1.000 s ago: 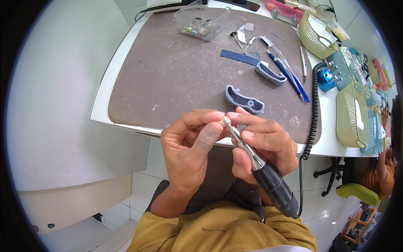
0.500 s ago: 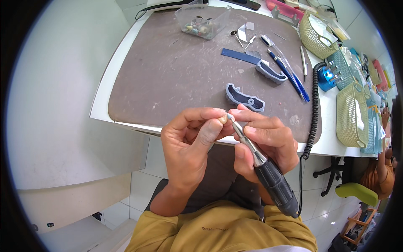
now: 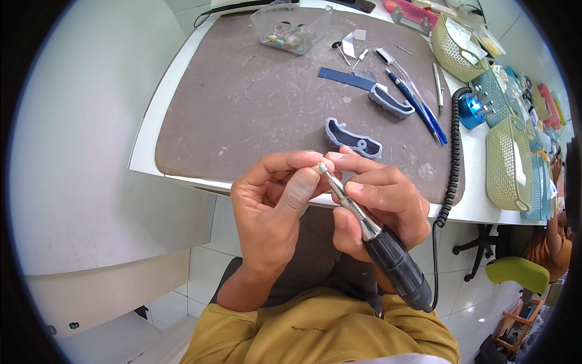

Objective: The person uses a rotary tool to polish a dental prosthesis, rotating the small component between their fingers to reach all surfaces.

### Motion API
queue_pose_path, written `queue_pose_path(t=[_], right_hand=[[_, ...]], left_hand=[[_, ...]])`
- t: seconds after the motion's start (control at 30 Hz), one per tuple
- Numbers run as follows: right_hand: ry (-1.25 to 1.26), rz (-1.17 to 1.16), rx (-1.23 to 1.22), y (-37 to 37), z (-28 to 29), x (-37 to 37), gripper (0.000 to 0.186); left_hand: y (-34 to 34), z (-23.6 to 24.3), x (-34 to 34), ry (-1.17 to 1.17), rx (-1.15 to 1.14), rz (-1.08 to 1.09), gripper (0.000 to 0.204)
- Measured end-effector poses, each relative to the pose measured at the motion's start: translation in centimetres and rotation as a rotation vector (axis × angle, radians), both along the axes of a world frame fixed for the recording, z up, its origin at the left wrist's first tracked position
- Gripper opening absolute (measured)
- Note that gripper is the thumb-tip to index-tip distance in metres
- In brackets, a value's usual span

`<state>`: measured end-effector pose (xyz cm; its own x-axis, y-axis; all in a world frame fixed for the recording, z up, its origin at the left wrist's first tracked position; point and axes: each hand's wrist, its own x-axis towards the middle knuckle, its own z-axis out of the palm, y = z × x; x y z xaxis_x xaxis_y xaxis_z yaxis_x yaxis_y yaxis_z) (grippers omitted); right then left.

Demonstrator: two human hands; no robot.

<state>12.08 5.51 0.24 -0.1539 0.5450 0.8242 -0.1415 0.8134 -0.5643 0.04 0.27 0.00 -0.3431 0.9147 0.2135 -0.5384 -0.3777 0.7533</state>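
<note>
Now, grinding tip (image 3: 323, 168): slightly farther left than half a second ago, overlapping more of the pale piece (image 3: 316, 168); blue-grey, tapered.
Pale piece: small, cream-coloured, partly hidden by fingertips, held up by the near edge of the table (image 3: 145, 136).
Left hand (image 3: 270, 212): thumb and forefinger pinching the pale piece.
Right hand (image 3: 388, 203): fingers wrapped around the handpiece (image 3: 379, 242), silver neck, black body slanting near right.

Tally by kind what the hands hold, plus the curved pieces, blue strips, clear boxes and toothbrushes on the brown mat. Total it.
Handpiece, in the right hand: 1
Pale piece, in the left hand: 1
Curved pieces: 2
Blue strip: 1
Clear box: 1
Toothbrush: 1
Total: 7
</note>
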Motion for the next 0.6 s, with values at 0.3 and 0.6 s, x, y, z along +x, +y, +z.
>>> queue_pose_path(t=[0.3, 0.6], right_hand=[[0.046, -0.012, -0.031, -0.23, 0.08, -0.1, 0.025], [-0.037, 0.013, 0.064, 0.11, 0.17, 0.19, 0.026]], left_hand=[[-0.01, 0.17, 0.04, -0.037, 0.016, -0.005, 0.009], [0.15, -0.3, -0.12, 0.002, 0.047, -0.018, 0.007]])
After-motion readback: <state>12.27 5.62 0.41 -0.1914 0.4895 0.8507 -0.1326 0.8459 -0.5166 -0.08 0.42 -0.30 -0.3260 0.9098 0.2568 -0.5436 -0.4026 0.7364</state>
